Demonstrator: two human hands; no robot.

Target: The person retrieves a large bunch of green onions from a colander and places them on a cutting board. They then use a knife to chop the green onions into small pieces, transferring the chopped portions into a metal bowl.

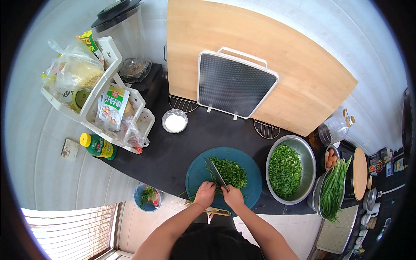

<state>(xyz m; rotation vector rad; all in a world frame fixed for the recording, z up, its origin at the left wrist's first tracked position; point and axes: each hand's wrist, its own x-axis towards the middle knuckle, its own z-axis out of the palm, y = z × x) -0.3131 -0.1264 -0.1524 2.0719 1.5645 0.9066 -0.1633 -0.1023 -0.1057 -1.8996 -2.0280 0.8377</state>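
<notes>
The knife (218, 174) has a bright metal blade, and the round cutting board (251, 173) under it looks like matt teal plastic. The big bowl (306, 156) is shiny steel. The counter (173, 151) is dark and smooth; the leaning board (303, 73) is pale, smooth wood.

On the white tiered rack (104, 60): a clear plastic bag (76, 69) on its top shelf, a yellow-green packet (89, 41) behind it, a white-and-green pouch (112, 106) 1 shelf lower. Just below the rack — a green bottle with yellow cap (98, 146), green-labelled, lying on its side.
</notes>
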